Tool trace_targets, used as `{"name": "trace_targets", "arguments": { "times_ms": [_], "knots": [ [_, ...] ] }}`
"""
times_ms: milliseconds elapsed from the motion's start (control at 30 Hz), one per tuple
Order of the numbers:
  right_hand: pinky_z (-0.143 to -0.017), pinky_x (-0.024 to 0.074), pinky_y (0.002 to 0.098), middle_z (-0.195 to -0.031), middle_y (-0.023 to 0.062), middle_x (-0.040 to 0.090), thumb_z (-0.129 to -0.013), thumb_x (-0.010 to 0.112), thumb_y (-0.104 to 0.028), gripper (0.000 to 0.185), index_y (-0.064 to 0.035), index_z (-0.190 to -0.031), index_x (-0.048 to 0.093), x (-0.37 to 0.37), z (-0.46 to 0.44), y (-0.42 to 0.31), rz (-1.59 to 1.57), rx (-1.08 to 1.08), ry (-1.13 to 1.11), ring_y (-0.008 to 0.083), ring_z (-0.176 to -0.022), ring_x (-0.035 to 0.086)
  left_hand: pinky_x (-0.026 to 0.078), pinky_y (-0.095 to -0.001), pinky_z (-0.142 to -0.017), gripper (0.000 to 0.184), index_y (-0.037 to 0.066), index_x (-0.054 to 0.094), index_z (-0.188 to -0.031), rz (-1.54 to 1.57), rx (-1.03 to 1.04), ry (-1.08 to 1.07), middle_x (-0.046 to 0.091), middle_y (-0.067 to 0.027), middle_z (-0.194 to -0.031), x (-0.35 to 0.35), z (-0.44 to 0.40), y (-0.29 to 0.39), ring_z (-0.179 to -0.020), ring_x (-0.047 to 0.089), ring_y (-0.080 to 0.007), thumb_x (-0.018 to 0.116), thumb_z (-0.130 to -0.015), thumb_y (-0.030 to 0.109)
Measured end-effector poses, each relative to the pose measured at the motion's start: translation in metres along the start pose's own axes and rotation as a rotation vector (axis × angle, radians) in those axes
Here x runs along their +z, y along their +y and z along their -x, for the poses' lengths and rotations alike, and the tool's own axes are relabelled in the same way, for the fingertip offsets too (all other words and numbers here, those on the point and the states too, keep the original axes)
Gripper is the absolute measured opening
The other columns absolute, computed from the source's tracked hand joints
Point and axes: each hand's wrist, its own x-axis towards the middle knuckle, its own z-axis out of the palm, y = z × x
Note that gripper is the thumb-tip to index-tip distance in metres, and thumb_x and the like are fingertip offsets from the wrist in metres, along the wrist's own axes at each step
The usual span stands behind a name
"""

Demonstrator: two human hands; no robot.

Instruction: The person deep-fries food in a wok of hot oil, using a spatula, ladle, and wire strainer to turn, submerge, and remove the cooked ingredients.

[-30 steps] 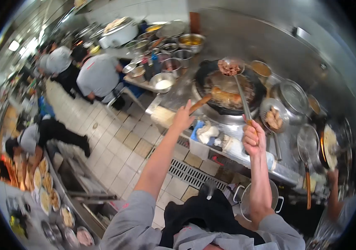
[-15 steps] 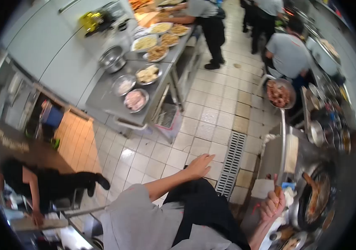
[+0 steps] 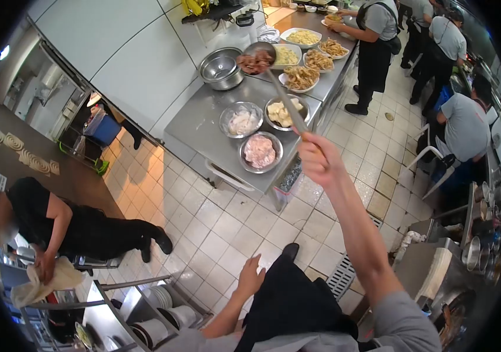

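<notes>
My right hand (image 3: pixel 319 159) is wrapped round the handle of a long wok ladle (image 3: pixel 282 97). Browned meat pieces (image 3: pixel 254 62) fill its bowl, which is over the far part of the steel table (image 3: pixel 194 120), beside nested metal bowls (image 3: pixel 221 70). Whether the ladle touches anything there I cannot tell. Below its handle sit three metal bowls: one with pink raw meat (image 3: pixel 260 151), one with pale whitish pieces (image 3: pixel 242 122), one with cream-coloured chunks (image 3: pixel 285 112). Low above the tiled floor, my left hand (image 3: pixel 250 276) is empty, fingers apart.
White dishes of fried food (image 3: pixel 301 78) and pale shreds (image 3: pixel 303 37) line the table's back. A person in black (image 3: pixel 56 214) holds a cloth at left. Several co-workers stand at upper right. Plates (image 3: pixel 157 297) sit in a rack below; a floor drain (image 3: pixel 341 277) runs right.
The ladle with the meat has swung from the stove side at right to over the steel table. My view has turned right-to-left with it. My left hand has dropped lower.
</notes>
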Motion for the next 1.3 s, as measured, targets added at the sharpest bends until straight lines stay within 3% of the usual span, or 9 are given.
{"name": "trace_targets", "arguments": {
  "times_ms": [67, 200, 300, 400, 667, 833, 933, 1133, 1300],
  "knots": [
    [-0.027, 0.0187, 0.0188, -0.057, -0.0013, 0.041, -0.085, 0.052, -0.014, 0.02, -0.0105, -0.071, 0.039, -0.016, -0.07, -0.015, 0.155, 0.112, 0.056, 0.0043, -0.035, 0.03, 0.045, -0.04, -0.079, 0.047, -0.001, 0.045, -0.12, 0.019, -0.122, -0.024, 0.053, -0.0222, -0.104, -0.009, 0.008, -0.012, -0.092, 0.055, -0.0341, 0.059, -0.077, 0.013],
    [-0.031, 0.0264, 0.0234, -0.058, 0.0014, 0.043, -0.079, 0.052, -0.002, 0.013, -0.0091, -0.075, 0.042, -0.008, -0.168, -0.012, 0.499, -0.075, 0.32, 0.0086, -0.037, 0.035, 0.047, -0.0396, -0.075, 0.047, -0.001, 0.046, -0.12, -0.011, -0.234, -0.051, 0.054, -0.0225, -0.102, -0.017, 0.023, -0.031, -0.084, 0.059, -0.0321, 0.059, -0.077, 0.014],
    [-0.03, 0.0273, 0.0246, -0.06, 0.0026, 0.045, -0.076, 0.051, 0.0, 0.01, -0.0063, -0.082, 0.045, -0.034, -0.212, -0.014, 1.132, -0.234, 0.423, 0.0094, -0.037, 0.038, 0.047, -0.0394, -0.075, 0.046, -0.001, 0.046, -0.12, 0.007, -0.286, -0.1, 0.055, -0.0227, -0.1, -0.013, 0.022, -0.04, -0.084, 0.059, -0.0318, 0.059, -0.078, 0.015],
    [-0.029, 0.0271, 0.0246, -0.059, 0.0027, 0.045, -0.074, 0.05, 0.001, 0.014, -0.003, -0.088, 0.048, -0.04, -0.208, -0.012, 1.105, -0.385, 0.481, 0.0098, -0.036, 0.04, 0.047, -0.0391, -0.075, 0.047, -0.001, 0.046, -0.12, 0.055, -0.239, -0.114, 0.056, -0.0229, -0.098, -0.008, 0.011, -0.043, -0.083, 0.059, -0.0315, 0.058, -0.079, 0.017],
    [-0.027, 0.0262, 0.0215, -0.059, 0.0025, 0.045, -0.076, 0.052, -0.001, 0.025, -0.0071, -0.1, 0.047, -0.028, 0.047, -0.005, 0.476, -0.528, 0.541, 0.0072, -0.035, 0.038, 0.047, -0.0375, -0.076, 0.044, -0.002, 0.048, -0.119, 0.031, 0.008, -0.401, 0.057, -0.0217, -0.102, 0.005, -0.067, -0.008, -0.083, 0.06, -0.0294, 0.058, -0.079, 0.014],
    [-0.027, 0.0268, 0.0229, -0.059, 0.0028, 0.042, -0.08, 0.051, -0.002, 0.066, -0.01, -0.137, 0.02, 0.002, 0.246, 0.066, 0.342, -0.891, 0.641, 0.0088, -0.034, 0.036, 0.049, -0.0352, -0.071, 0.044, -0.004, 0.05, -0.117, -0.034, 0.284, -0.712, 0.058, -0.0225, -0.101, 0.045, -0.123, 0.02, -0.078, 0.062, -0.0259, 0.059, -0.076, 0.009],
    [-0.03, 0.0297, 0.0224, -0.059, 0.0029, 0.043, -0.082, 0.048, -0.001, 0.07, -0.0079, -0.14, 0.009, 0.03, 0.322, 0.119, 0.385, -1.176, 0.848, 0.0093, -0.036, 0.04, 0.049, -0.035, -0.07, 0.043, -0.004, 0.05, -0.116, -0.103, 0.436, -0.831, 0.058, -0.0226, -0.1, 0.067, -0.149, 0.044, -0.078, 0.062, -0.0257, 0.058, -0.076, 0.009],
    [-0.028, 0.0318, 0.0229, -0.058, 0.0032, 0.043, -0.082, 0.048, -0.001, 0.059, -0.0074, -0.135, 0.022, 0.043, 0.405, 0.144, 0.245, -1.743, 1.281, 0.0099, -0.035, 0.041, 0.049, -0.0348, -0.069, 0.043, -0.004, 0.05, -0.116, -0.161, 0.764, -0.981, 0.058, -0.0235, -0.099, 0.121, -0.143, 0.117, -0.076, 0.062, -0.0274, 0.058, -0.076, 0.01],
    [-0.027, 0.0324, 0.0252, -0.059, 0.0047, 0.045, -0.081, 0.048, -0.002, 0.048, -0.0061, -0.127, 0.034, -0.042, 0.469, 0.114, 0.197, -1.795, 1.604, 0.0113, -0.035, 0.042, 0.049, -0.0347, -0.071, 0.045, -0.002, 0.049, -0.118, -0.137, 0.706, -1.085, 0.058, -0.0238, -0.101, 0.145, -0.107, 0.161, -0.075, 0.061, -0.0271, 0.059, -0.076, 0.012]
  ]
}}
